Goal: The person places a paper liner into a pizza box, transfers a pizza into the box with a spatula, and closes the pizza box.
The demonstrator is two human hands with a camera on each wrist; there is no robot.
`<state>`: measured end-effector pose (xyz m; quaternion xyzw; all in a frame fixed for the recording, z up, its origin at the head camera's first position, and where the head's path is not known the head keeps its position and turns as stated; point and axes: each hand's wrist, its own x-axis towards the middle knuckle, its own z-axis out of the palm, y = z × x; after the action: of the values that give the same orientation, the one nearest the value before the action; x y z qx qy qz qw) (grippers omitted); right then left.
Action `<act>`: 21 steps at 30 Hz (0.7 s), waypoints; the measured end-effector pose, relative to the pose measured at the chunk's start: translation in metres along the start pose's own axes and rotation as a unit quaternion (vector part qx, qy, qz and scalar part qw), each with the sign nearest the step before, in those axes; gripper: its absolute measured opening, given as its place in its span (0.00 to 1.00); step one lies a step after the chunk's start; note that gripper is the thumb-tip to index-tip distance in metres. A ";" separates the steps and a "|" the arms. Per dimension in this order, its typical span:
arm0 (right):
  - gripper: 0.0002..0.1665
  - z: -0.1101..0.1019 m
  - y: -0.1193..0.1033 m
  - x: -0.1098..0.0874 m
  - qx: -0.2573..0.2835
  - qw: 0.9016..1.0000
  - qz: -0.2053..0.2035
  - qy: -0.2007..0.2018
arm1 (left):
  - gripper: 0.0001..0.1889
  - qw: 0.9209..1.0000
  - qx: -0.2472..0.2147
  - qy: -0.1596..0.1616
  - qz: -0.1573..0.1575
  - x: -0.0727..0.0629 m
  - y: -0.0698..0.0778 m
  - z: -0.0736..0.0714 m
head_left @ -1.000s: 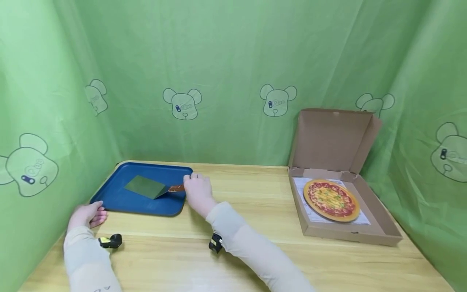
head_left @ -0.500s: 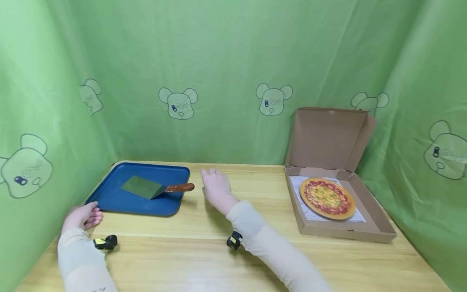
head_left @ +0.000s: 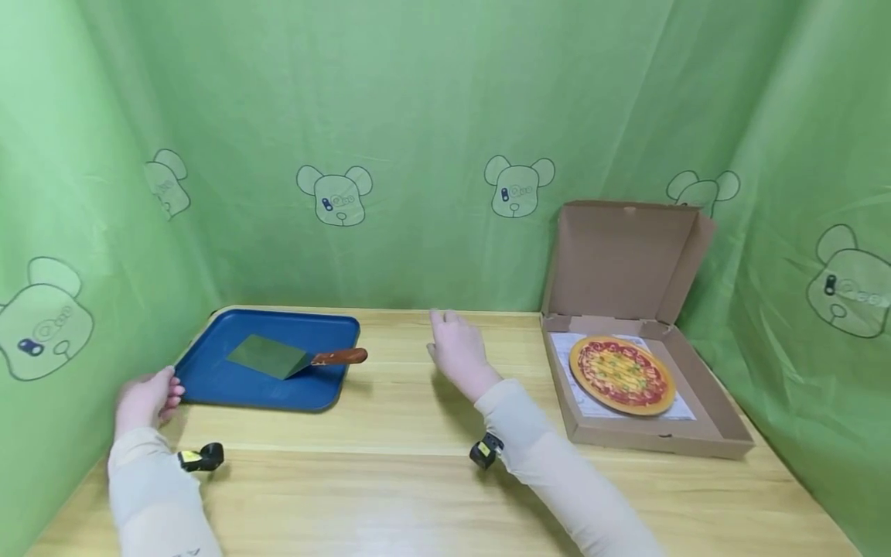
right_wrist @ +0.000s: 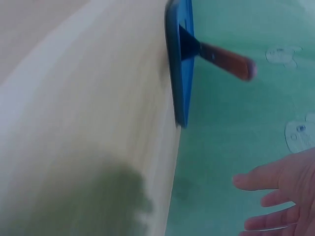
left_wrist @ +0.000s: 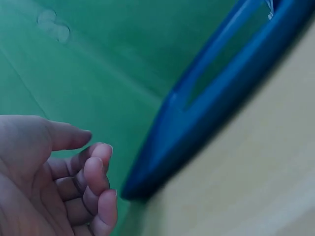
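Note:
A blue tray [head_left: 209,375] lies at the table's left, and a spatula [head_left: 273,357] with a flat metal blade rests in it. The spatula's brown wooden handle [head_left: 339,357] juts over the tray's right rim. Beside the tray's near left corner is my left hand [head_left: 145,398]; the left wrist view shows its fingers [left_wrist: 97,174] loosely bent, holding nothing, with a small gap to the tray. My right hand [head_left: 461,350] hovers over the table between tray and pizza box, fingers extended and nothing in them. In the right wrist view its thumb [right_wrist: 256,178] stands apart from the fingers.
At the right stands an open cardboard pizza box [head_left: 654,445], its lid [head_left: 623,259] raised. A pizza [head_left: 622,375] sits inside on printed paper [head_left: 585,394]. Green curtains [head_left: 418,116] enclose the wooden table [head_left: 348,487] at the back and both sides.
My right hand has let go of the spatula's handle and moved right, away from the tray. The spatula stays in the tray. My left hand has come off the tray's corner.

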<state>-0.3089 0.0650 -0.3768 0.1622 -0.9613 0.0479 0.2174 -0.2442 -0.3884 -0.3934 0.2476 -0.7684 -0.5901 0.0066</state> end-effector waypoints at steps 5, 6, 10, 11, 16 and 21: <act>0.34 -0.007 0.025 -0.003 0.010 1.000 0.024 -0.006 | 0.28 0.996 0.039 0.054 0.060 -0.008 0.019 0.011; 0.34 -0.008 0.030 -0.005 0.009 1.000 0.028 -0.006 | 0.29 0.995 0.045 0.061 0.070 -0.010 0.024 0.014; 0.33 -0.014 0.049 -0.010 0.014 0.999 0.038 0.011 | 0.27 0.988 0.055 0.088 0.112 -0.016 0.042 0.031; 0.32 -0.016 0.053 -0.012 0.016 0.999 0.039 0.017 | 0.27 0.986 0.059 0.093 0.122 -0.018 0.046 0.036; 0.31 -0.025 0.074 -0.020 0.003 0.998 0.032 0.053 | 0.29 0.967 0.125 0.118 0.187 -0.027 0.065 0.060; 0.32 -0.034 0.095 -0.029 -0.014 0.997 0.053 0.052 | 0.31 0.949 0.171 0.115 0.239 -0.036 0.079 0.086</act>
<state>-0.3025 0.1682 -0.3609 0.1050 -0.9567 0.0538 0.2662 -0.2677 -0.2821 -0.3377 0.1200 -0.8886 -0.3983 0.1934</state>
